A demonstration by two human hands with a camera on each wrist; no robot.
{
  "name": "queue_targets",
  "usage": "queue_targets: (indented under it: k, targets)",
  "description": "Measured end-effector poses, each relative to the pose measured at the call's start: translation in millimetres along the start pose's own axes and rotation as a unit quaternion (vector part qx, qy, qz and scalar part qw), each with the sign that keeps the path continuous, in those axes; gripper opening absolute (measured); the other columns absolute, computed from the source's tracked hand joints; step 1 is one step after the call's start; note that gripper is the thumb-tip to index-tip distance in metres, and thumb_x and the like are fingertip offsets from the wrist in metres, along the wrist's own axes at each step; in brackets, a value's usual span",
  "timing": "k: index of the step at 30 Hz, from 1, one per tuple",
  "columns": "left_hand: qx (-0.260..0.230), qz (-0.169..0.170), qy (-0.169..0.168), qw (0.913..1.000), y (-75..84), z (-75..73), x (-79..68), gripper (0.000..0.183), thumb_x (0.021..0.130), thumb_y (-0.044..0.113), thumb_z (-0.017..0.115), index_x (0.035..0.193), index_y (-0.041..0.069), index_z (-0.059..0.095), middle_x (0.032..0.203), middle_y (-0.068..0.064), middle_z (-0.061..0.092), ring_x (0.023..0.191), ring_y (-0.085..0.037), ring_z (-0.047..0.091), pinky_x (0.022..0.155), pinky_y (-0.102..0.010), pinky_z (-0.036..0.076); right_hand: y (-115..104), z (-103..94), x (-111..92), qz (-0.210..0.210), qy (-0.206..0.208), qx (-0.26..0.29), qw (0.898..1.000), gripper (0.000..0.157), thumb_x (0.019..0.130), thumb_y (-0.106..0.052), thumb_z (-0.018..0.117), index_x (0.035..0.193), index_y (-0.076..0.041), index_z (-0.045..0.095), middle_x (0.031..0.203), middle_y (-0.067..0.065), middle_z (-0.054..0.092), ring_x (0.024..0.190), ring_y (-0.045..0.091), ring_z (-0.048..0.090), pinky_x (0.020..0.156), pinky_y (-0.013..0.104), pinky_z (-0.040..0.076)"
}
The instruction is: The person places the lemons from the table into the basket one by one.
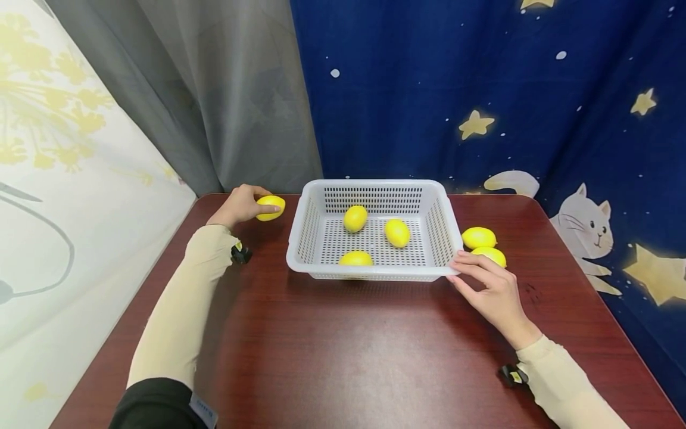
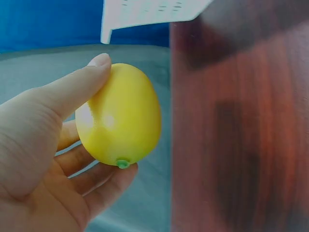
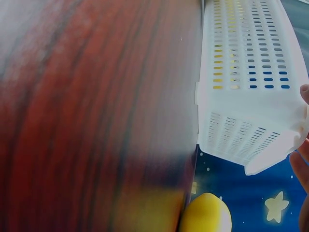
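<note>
My left hand (image 1: 241, 205) grips a yellow lemon (image 1: 270, 208) over the table's back left; in the left wrist view the thumb lies along the lemon (image 2: 123, 116), fingers behind it and its green stem end showing. A white plastic basket (image 1: 370, 269) with slotted walls stands at the table's back middle. Three lemons lie inside it, the front one (image 1: 356, 258) partly hidden by the rim. With thumb and fingers, my right hand (image 1: 493, 292) pinches the basket's front right corner. In the right wrist view, only parts of that hand show at the right edge.
Two more lemons lie on the table right of the basket, one (image 1: 479, 238) behind the other (image 1: 490, 257), close to my right hand. The dark red wooden table (image 1: 343, 351) ends at grey and blue curtains (image 1: 386, 89) behind.
</note>
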State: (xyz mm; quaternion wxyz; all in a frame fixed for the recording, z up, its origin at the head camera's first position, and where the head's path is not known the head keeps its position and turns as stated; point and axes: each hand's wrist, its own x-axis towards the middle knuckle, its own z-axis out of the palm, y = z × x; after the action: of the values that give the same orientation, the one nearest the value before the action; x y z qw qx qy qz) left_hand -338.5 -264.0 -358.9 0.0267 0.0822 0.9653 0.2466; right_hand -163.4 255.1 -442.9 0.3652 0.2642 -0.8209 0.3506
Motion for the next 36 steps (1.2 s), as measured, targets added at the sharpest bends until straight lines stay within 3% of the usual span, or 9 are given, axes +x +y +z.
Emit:
queue_targets:
  k: [7,22,28,36]
  targets:
    - [0.013,0.004,-0.005,0.9999,16.7,-14.3,0.9,0.053,0.088,0.039,0.073,0.125,0.003,0.065,0.114,-0.018,0.067,0.097,-0.028,0.056,0.082,-0.036,0.049,1,-1.4,0,0.008,-0.010,-0.001,1.000,0.053,0.086,-0.057,0.066,0.103,-0.007,0.078,0.105,0.009,0.075,0.113,0.013,0.067,0.107,0.009,0.038]
    - [0.030,0.032,-0.016,0.9989,65.4,-40.7,8.8,0.061,0.087,0.046,0.072,0.128,0.002,0.064,0.120,-0.019,0.067,0.103,-0.029,0.058,0.089,-0.042,0.051,2,1.1,-1,0.004,0.004,0.000,1.000,0.054,0.085,-0.057,0.067,0.102,-0.007,0.079,0.106,0.007,0.076,0.106,0.025,0.067,0.107,0.008,0.038]
    - [0.037,0.053,-0.022,0.9977,83.1,-44.6,15.2,0.061,0.086,0.046,0.072,0.129,0.003,0.064,0.120,-0.017,0.068,0.102,-0.028,0.059,0.087,-0.040,0.051,1,0.9,-1,0.004,0.003,0.001,1.000,0.053,0.086,-0.056,0.067,0.103,-0.007,0.079,0.106,0.007,0.075,0.106,0.025,0.067,0.107,0.008,0.038]
    - [0.027,0.071,-0.021,0.9969,108.5,-42.7,18.9,0.062,0.086,0.046,0.073,0.131,0.006,0.062,0.122,-0.014,0.067,0.106,-0.028,0.059,0.093,-0.042,0.051,0,0.3,0,0.004,0.000,0.003,1.000,0.052,0.086,-0.056,0.067,0.104,-0.008,0.078,0.106,0.007,0.075,0.107,0.024,0.067,0.106,0.008,0.038]
